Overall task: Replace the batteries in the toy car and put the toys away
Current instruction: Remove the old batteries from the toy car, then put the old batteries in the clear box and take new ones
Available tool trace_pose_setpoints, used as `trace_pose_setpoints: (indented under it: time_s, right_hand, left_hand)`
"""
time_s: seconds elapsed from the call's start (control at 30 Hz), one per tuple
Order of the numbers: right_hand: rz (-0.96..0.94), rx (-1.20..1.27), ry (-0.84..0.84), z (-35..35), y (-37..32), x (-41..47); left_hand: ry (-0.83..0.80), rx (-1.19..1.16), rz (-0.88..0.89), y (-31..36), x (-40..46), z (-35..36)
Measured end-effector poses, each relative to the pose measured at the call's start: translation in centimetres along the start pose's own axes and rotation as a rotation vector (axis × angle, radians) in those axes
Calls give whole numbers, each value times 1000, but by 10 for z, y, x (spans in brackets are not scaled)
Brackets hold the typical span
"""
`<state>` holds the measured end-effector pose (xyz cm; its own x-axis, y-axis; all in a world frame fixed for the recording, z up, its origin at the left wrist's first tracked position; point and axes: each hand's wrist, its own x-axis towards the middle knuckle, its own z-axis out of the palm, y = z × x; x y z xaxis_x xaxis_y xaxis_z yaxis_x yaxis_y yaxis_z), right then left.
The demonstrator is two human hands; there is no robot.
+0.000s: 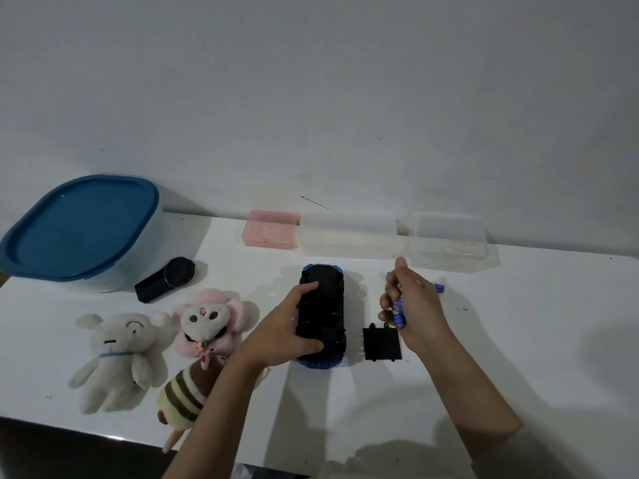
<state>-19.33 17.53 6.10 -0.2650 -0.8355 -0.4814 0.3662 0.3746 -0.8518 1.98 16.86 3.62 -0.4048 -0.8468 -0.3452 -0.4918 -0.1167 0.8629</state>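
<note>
your view is dim and greyish, with the wall in the upper half a flat, muted tone. the white tabletop is the brightest area, yet it shows no hard glare, only a faint sheen along its near edge at lower left. soft, blurred shadows fall toward the bottom of the frame under both forearms and to the right of the upturned toy car, so light seems to come from above and the far side. the dark underside of the car loses detail. wide-angle bending curves the tabletop's back edge. the whole picture looks slightly soft and smeary.
</note>
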Motion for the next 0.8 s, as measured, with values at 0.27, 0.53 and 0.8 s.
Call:
trace_pose_setpoints:
  time_s: [0.27, 0.53, 0.8]
  right_hand:
    - [-137, -96, -4, -7, 7, 0]
    - [-228, -214, 143, -21, 13, 10]
    - [-598, -529, 392, -73, -13, 27]
  left_hand:
    - [61, 102, -7, 0, -5, 2]
    - [378, 148, 188, 27, -13, 13]
    - [234, 273, 398, 77, 68, 62]
